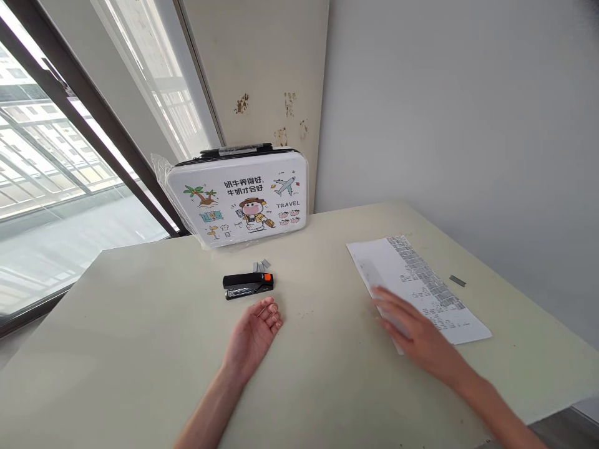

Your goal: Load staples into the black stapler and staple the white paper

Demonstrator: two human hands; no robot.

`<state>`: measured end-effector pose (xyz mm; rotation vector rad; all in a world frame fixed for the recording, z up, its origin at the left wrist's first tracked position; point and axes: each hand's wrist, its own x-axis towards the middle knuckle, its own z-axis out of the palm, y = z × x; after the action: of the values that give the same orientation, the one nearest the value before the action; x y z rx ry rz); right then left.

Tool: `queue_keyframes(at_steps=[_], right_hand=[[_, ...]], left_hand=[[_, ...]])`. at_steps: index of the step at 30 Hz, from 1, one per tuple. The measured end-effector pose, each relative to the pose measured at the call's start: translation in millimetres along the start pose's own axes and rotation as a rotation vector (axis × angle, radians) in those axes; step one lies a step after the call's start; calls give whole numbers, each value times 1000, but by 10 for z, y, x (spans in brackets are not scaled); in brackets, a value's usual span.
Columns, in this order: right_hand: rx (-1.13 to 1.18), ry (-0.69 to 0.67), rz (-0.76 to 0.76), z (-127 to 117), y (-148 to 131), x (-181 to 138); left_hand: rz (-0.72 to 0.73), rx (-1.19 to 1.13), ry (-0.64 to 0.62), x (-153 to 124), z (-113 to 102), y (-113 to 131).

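My left hand (255, 333) rests palm up on the table, its fingers loosely curled with nothing in them. Just beyond its fingertips lies a black stapler (248, 285) with an orange patch at its right end. Several grey strips of staples (261, 266) are behind the stapler. Over the near left edge of a printed sheet of paper (421, 287) is my right hand (412, 327), slightly blurred, with fingers stretched out. Whether it touches the paper I cannot tell. Part of the sheet is hidden under this hand.
At the back of the pale table (140, 349) stands a white cartoon-printed suitcase (238, 199) in clear plastic wrap. One more staple strip (457, 280) lies right of the paper. A grey wall (458, 112) borders the right side, and a window (60, 162) is at the left.
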<state>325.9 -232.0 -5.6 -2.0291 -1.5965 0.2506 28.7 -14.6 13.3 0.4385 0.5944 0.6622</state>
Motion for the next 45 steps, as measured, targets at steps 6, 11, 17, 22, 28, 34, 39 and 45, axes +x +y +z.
queue_keyframes(at_steps=[6, 11, 17, 22, 28, 34, 39, 45], right_hand=[[-301, 30, 178, -173, 926, 229], [-439, -21, 146, -63, 1177, 272], [-493, 20, 112, 66, 1051, 219], [-463, 64, 17, 240, 609, 54], [-313, 79, -80, 570, -258, -201], [-79, 64, -116, 1050, -1146, -383], [127, 94, -80, 1075, -1491, -250], [166, 123, -235, 804, -1606, 776]], left_hand=[[1, -1, 3, 6, -4, -5], [1, -2, 13, 6, -3, -4], [-2, 27, 0, 15, 8, -18], [50, 180, -69, 0, 5, -54], [349, 757, -129, -155, 127, -127], [571, 1236, -311, -247, 171, -243], [641, 1625, -423, -205, 25, -219], [724, 1609, -517, -217, 21, -162]])
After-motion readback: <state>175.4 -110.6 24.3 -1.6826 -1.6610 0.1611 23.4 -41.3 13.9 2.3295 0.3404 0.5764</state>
